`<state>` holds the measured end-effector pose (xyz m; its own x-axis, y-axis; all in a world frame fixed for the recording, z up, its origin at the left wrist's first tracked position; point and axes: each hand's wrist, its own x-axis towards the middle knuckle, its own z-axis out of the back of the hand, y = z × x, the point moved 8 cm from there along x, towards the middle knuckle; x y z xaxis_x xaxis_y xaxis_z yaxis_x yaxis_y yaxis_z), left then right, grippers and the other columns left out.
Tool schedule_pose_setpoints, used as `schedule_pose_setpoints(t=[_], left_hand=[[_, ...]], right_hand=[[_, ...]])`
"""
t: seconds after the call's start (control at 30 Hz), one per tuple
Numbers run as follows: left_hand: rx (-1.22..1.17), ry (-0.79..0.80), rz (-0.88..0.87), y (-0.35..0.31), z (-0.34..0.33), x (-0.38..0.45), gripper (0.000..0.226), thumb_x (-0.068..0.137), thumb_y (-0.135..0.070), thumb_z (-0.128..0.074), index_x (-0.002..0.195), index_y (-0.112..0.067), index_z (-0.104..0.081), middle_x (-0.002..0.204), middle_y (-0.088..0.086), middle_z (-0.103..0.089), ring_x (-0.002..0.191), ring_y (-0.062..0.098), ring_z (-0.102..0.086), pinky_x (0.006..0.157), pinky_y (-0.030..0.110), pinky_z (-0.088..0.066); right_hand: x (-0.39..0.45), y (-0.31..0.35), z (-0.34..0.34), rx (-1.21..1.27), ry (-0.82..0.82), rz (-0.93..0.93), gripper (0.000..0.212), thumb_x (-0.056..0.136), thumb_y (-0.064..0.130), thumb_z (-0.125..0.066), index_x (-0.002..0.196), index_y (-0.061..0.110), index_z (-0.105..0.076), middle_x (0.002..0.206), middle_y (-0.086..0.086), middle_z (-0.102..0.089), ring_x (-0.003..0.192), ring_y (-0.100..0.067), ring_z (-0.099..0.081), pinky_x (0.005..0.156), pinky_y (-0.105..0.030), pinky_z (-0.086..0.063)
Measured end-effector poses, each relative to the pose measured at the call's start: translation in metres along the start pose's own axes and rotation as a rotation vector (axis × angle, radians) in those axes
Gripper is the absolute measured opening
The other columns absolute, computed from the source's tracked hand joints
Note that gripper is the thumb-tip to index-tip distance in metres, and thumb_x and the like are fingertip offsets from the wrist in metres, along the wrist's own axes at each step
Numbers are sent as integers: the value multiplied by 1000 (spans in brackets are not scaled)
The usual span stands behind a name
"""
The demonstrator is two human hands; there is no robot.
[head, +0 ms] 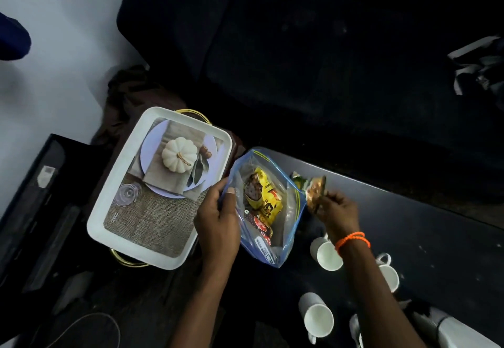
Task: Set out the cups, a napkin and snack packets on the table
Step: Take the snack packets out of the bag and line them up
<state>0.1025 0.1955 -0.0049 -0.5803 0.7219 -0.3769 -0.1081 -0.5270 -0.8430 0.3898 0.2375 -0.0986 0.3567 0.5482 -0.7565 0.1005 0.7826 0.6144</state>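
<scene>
A clear zip bag [289, 211] with a blue rim lies open on the dark table [409, 225], holding yellow and red snack packets [266, 197]. My left hand [218, 217] grips the bag's left edge. My right hand [338, 211] pinches a small brown snack packet [315, 192] just right of the bag's mouth, above the table. A green packet [298, 180] lies behind it. Three white cups stand on the table near me: one [327, 255] under my right wrist, one [388, 274] to its right, one [317, 317] closer. I see no napkin for certain.
A white tray [114, 211] with gold handles and a printed pumpkin picture sits left of the bag. A dark sofa [300, 48] fills the far side. A black and white cloth [477, 67] lies at the right on it. A pale object [450, 328] sits at the table's near right corner.
</scene>
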Motion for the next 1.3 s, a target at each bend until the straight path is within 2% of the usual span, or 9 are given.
schedule_pose_setpoints(t=[0.13,0.23,0.33,0.47,0.67,0.83,1.0,1.13,1.3], left_hand=[[-33,43,-5,-3,-10,-8,26,102,-21,-60,125,-25,-72,99,-11,-75,86,6,-66,72,15,-48],[-47,45,-3,-6,-13,-10,24,102,-20,-61,115,-37,-70,97,-31,-74,91,-11,-66,72,3,-45],[-48,46,-15,-14,-16,-14,32,101,-17,-61,106,-48,-65,94,-42,-69,90,-18,-64,70,-1,-44],[-25,19,-59,-21,-16,-16,41,99,-10,-62,100,-51,-64,90,-44,-68,87,-21,-62,73,-2,-41],[-1,-7,-54,-11,-12,-17,27,98,-10,-63,113,-32,-71,99,-18,-73,88,-9,-64,77,2,-43],[55,-40,-62,-7,-7,-20,27,98,-8,-62,120,-18,-73,104,-10,-73,93,-15,-63,78,-1,-40],[72,-129,-28,-6,4,-20,28,98,-9,-60,124,-10,-71,117,10,-76,109,26,-68,88,24,-45],[119,-205,-20,-6,22,-10,25,98,-4,-60,118,-9,-74,113,12,-77,96,21,-65,74,4,-37],[94,-195,11,7,47,3,19,98,-2,-59,112,0,-71,101,23,-74,97,36,-67,78,34,-43]], right_hand=[[-6,-3,38,-420,-285,56,34,92,15,-75,123,1,-67,121,-26,-70,110,-39,-69,101,-47,-55],[-63,58,39,-227,-391,488,19,93,18,-75,110,13,-72,101,-10,-76,92,-28,-74,91,-42,-60],[-117,97,-3,-162,-79,774,6,93,22,-71,96,20,-76,83,-2,-77,75,-20,-76,75,-30,-62],[-112,78,-109,-864,321,689,15,95,18,-64,101,12,-77,97,-8,-80,92,-23,-75,86,-34,-59],[-61,21,-155,-1409,256,555,48,97,24,-63,137,0,-51,134,-21,-62,126,-39,-61,106,-43,-50],[-63,31,-154,-1255,141,726,30,101,22,-54,125,6,-60,120,-17,-70,114,-37,-67,96,-40,-50],[-103,60,-150,-1155,196,710,28,98,28,-59,113,6,-67,115,-20,-72,109,-39,-68,88,-39,-51],[-170,100,-121,-1070,278,761,29,87,35,-69,109,17,-75,99,-17,-76,96,-40,-71,82,-40,-58],[-229,165,-43,-408,246,837,25,78,19,-79,101,29,-80,73,3,-77,63,-10,-72,63,-27,-62]])
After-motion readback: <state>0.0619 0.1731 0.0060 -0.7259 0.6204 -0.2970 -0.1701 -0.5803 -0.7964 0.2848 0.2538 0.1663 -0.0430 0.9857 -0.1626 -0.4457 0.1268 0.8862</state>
